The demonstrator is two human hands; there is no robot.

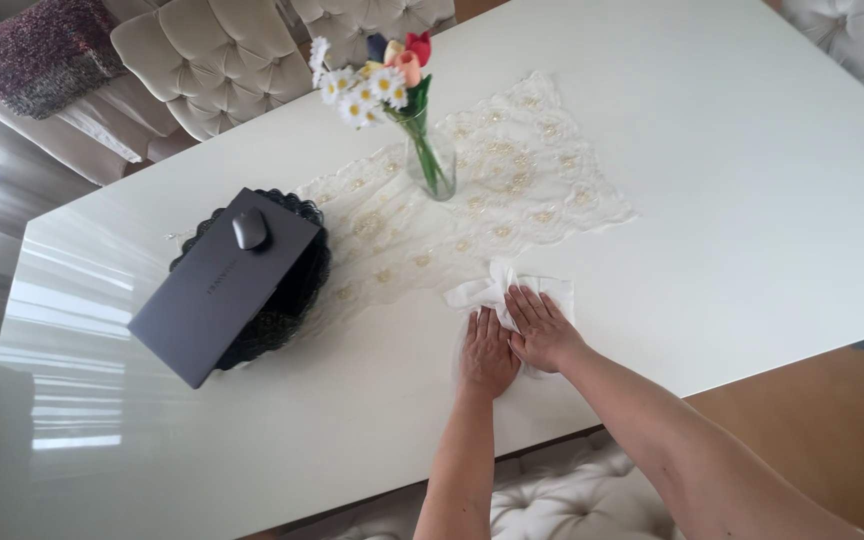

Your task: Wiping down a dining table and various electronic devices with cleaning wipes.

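On the glossy white table (752, 200), right of a dark laptop (217, 290) (a mouse (250, 228) on top), the left hand (487, 352) and right hand (544, 328) press a white cloth (482, 292) flat, fingers together, near the lace runner (492, 190) and flower vase (430, 160).

Both hands (514, 340) lie on a cloth (497, 290) on the bench (752, 200); vase (432, 165) behind, laptop (222, 285) left.

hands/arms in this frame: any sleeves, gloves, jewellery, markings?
Both arms enter from the bottom edge, bare as far as the frame shows: no sleeves visible. The left hand and right hand wear no gloves. No watch, bracelet or ring is visible, though the fingers are too small to rule out a thin ring. No markings show.
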